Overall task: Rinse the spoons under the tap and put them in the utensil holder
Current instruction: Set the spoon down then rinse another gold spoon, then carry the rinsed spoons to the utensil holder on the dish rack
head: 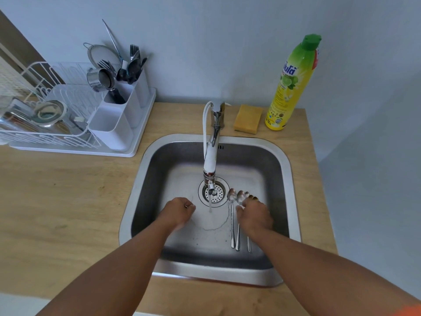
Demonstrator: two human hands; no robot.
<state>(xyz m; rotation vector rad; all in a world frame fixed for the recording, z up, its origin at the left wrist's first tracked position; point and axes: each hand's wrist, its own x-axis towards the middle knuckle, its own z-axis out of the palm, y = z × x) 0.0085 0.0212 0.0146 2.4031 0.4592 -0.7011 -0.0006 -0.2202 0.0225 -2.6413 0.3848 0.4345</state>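
Observation:
Three steel spoons lie side by side on the floor of the steel sink, right of the drain, bowls pointing away from me. My right hand is over them, its fingers curled down onto the middle and right spoons. Whether it grips one is not visible. My left hand hovers left of the drain with fingers curled and nothing in it. Water runs from the tap onto the drain strainer. The white utensil holder, with forks and dark utensils in its far compartments, stands at the back left.
A white dish rack with a strainer and metal cups sits left of the utensil holder on a tray. A yellow sponge and a yellow dish soap bottle stand behind the sink on the wooden counter.

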